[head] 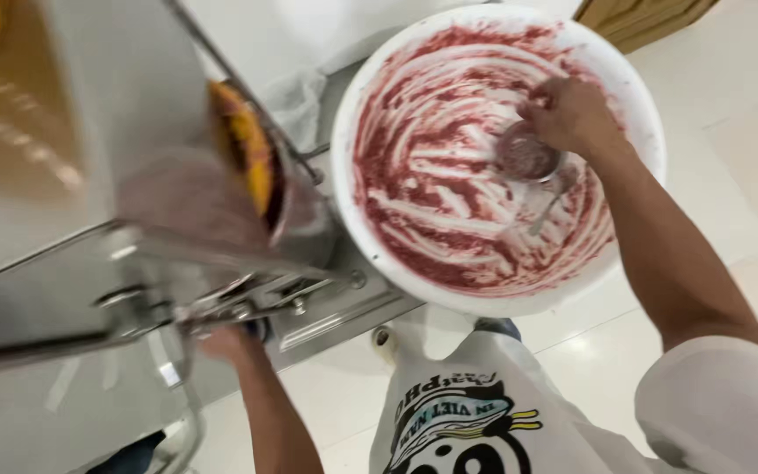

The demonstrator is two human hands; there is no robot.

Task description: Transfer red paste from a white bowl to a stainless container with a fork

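Right hand [572,112] grips small cup [526,154], prob. light & slippery, hold by rim, at basin's [642,105] 2 o'clock; left hand [225,344] at machine [133,219], grip unclear.

Smooth white plastic basin [633,96] under my right hand [572,114], smeared with wet glossy red paste; by my left hand [225,344], brushed, shiny steel machine [89,175].

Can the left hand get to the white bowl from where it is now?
Probably not without moving. The left hand sits low under the steel machine, whose frame lies between it and the white bowl. The right hand is already inside the bowl, holding a small cup.
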